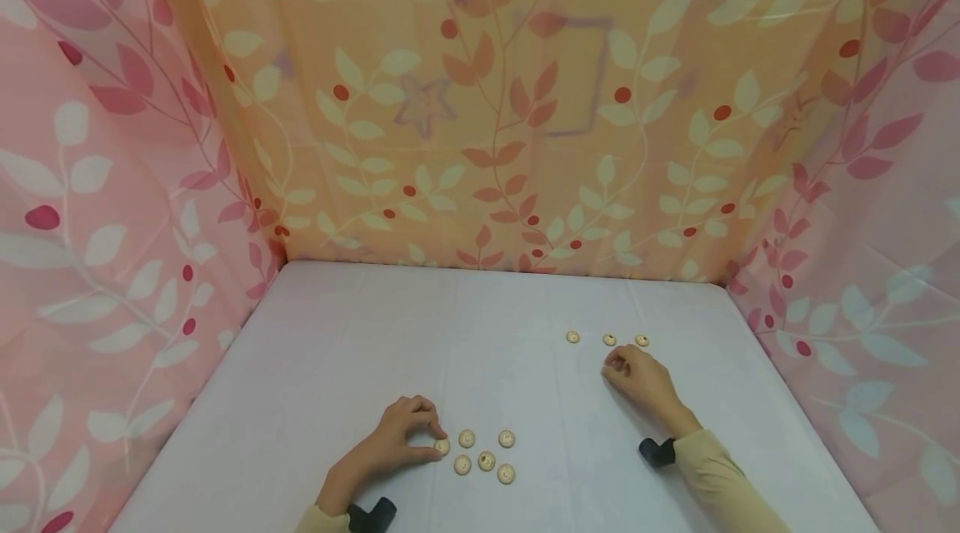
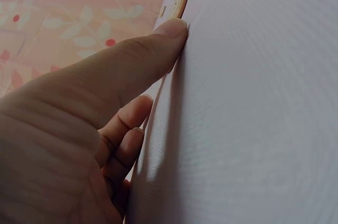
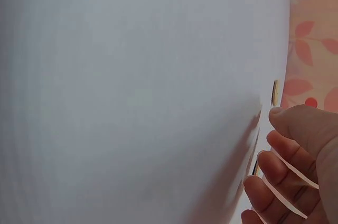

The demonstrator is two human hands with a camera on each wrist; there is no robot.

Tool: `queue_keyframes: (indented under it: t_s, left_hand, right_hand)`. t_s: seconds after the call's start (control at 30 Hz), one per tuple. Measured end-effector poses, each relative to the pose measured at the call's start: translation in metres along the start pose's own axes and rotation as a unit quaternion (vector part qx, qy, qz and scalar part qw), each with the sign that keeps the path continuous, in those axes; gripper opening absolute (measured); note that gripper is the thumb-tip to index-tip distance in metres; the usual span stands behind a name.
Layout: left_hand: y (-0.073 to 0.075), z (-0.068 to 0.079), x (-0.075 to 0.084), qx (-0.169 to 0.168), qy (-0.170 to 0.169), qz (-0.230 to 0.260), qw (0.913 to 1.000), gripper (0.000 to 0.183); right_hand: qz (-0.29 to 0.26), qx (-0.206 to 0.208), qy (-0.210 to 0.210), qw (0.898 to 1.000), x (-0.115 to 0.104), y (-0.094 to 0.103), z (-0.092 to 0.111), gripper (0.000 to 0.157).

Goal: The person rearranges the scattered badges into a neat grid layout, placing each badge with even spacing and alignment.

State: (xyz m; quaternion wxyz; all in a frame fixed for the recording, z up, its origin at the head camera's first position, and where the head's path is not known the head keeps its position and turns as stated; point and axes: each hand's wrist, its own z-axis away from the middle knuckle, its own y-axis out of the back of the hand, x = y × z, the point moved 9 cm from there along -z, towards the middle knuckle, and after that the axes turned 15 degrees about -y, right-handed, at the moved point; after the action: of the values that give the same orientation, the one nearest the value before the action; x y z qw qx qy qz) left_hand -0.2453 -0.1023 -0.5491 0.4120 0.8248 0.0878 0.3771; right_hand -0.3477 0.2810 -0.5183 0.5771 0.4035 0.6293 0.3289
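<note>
My left hand (image 1: 392,438) pinches a round wooden button (image 1: 442,446) between thumb and index finger, at the left end of a loose cluster on the white table. Beside it lie several more wooden buttons (image 1: 486,460). In the left wrist view the thumb touches the cloth, with a button (image 2: 179,5) just past its tip. Farther back on the right, my right hand (image 1: 647,379) hovers just in front of three buttons (image 1: 609,340) in a row. Its fingers are loosely bent and nothing shows between them. The right wrist view has one button (image 3: 274,93) beyond the thumb.
A white cloth covers the table (image 1: 360,333). Patterned curtains enclose it: an orange-yellow one (image 1: 495,100) at the back and pink ones (image 1: 97,225) on both sides. Each wrist carries a small black camera mount (image 1: 657,452).
</note>
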Motion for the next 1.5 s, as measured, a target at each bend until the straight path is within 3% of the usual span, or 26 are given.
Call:
queue_keyframes:
  t_s: [0.9, 1.5]
  left_hand:
    - [-0.001, 0.0, -0.002, -0.007, 0.016, 0.015, 0.9997, 0.019]
    - [-0.001, 0.0, -0.002, -0.002, 0.005, 0.011, 0.9999, 0.018]
  right_hand:
    - [-0.013, -0.031, 0.033, 0.999, -0.043, -0.024, 0.021, 0.014]
    - [-0.018, -0.074, 0.148, 0.986, -0.101, -0.042, 0.05, 0.018]
